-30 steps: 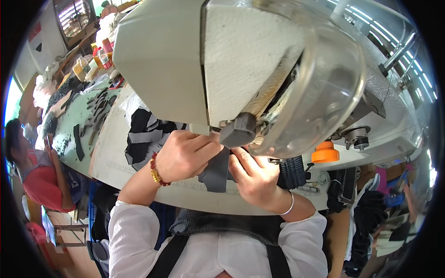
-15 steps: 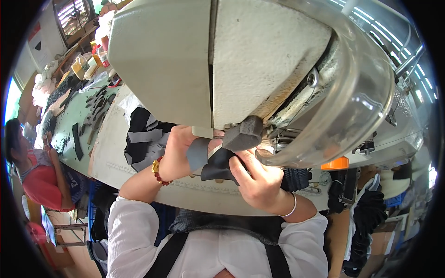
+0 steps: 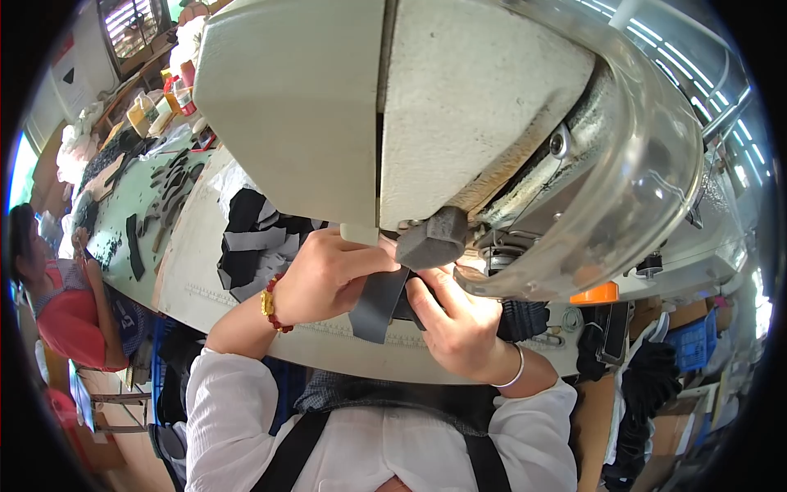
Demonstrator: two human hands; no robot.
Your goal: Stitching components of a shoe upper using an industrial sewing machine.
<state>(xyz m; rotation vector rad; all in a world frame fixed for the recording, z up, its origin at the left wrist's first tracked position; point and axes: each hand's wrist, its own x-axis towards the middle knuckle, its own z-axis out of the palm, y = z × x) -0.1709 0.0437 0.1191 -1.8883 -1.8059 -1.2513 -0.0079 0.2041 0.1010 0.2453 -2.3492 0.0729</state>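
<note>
A pale sewing machine (image 3: pixel 287 107) fills the upper middle and hides the needle area. Under its head, my left hand (image 3: pixel 328 275) is closed, its thumb and fingertips pinching the upper end of a grey fabric piece (image 3: pixel 379 307). The piece hangs toward me over the table edge. On its right side, my right hand (image 3: pixel 459 324) is closed with the fingers pressed on a black fabric piece (image 3: pixel 407 310), mostly hidden by the hand and the grey piece. A dark grey foam block (image 3: pixel 432 239) on the machine covers part of my fingertips.
Black and grey cut pieces (image 3: pixel 258 242) lie in a heap on the table to the left. Beyond, a co-worker (image 3: pixel 78 303) sits by a green table (image 3: pixel 119 234) with dark strips. A clear curved guard (image 3: pixel 648 189) juts out on the right, above an orange part (image 3: pixel 594 293).
My left hand has turned, bringing its fingers into view beside the fabric. The grey face now hangs lower and further right, covering most of the black piece. My right hand has barely moved.
</note>
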